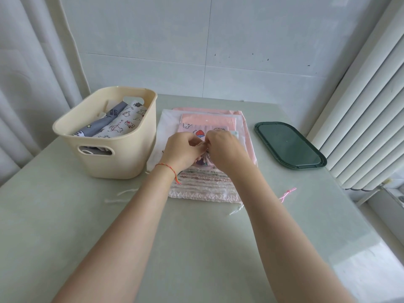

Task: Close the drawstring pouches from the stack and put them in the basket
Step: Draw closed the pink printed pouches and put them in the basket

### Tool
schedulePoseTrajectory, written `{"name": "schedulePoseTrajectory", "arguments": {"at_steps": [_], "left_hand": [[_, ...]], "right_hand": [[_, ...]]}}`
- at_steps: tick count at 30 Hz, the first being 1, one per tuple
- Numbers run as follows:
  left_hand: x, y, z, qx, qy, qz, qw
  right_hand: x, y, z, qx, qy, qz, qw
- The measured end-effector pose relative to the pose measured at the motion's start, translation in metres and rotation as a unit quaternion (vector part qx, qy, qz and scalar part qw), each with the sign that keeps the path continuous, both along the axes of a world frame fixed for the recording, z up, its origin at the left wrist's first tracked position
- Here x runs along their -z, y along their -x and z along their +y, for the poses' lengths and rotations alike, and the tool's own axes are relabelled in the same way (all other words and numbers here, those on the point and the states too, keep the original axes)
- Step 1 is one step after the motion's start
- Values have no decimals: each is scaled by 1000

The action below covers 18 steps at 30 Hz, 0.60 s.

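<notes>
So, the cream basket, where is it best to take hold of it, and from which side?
Probably by the oval handle cut-outs near the rim of the cream basket: one faces the person, one shows in the far wall. Come from above, one hand at each end; the walls are smooth and taper downward, so gripping them elsewhere could slip.

You have a pale green counter (196, 248) before you. On it, a cream basket (113, 158) sits at the left, just beside the stack of pouches (203, 189) in the middle. A dark green tray (288, 147) lies at the right, with loose pink cord (288, 193) near the stack's right corner.
</notes>
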State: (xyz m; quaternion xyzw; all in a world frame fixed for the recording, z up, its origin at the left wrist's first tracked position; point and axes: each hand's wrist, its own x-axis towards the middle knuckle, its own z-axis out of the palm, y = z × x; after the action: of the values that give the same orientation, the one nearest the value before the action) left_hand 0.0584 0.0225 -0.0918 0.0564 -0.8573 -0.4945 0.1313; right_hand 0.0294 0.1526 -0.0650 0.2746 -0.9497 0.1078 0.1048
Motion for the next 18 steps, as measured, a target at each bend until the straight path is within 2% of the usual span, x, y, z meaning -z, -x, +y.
{"name": "schedulePoseTrajectory", "arguments": {"at_steps": [2, 5, 8, 10, 11, 12, 14, 15, 16, 18], "left_hand": [[0, 1, 1, -1, 1, 9, 1000], [0, 2, 0, -16, 35, 28, 999], [1, 0, 0, -22, 55, 42, 997], [2, 0, 0, -25, 75, 64, 995], [2, 0, 1, -29, 85, 82, 993], [2, 0, 1, -35, 86, 98, 991], [1, -1, 2, -43, 57, 115, 991], [1, -2, 2, -48, 48, 116, 991], [1, -3, 3, -51, 45, 116, 991], [3, -3, 3, -43, 44, 118, 991]], "right_hand": [[0, -1, 0, 4, 3, -1, 1000], [-1, -2, 1, 14, 58, -43, 997], [-4, 1, 5, 9, 115, -135, 984], [-4, 3, 8, 18, 178, -211, 961], [-3, 4, 9, 27, 244, -263, 933], [-1, 5, 10, 34, 332, -331, 883], [1, 5, 12, 33, 498, -476, 724], [2, 5, 13, 32, 542, -524, 656], [3, 5, 13, 36, 561, -550, 617], [4, 6, 12, 48, 573, -560, 596]]}}
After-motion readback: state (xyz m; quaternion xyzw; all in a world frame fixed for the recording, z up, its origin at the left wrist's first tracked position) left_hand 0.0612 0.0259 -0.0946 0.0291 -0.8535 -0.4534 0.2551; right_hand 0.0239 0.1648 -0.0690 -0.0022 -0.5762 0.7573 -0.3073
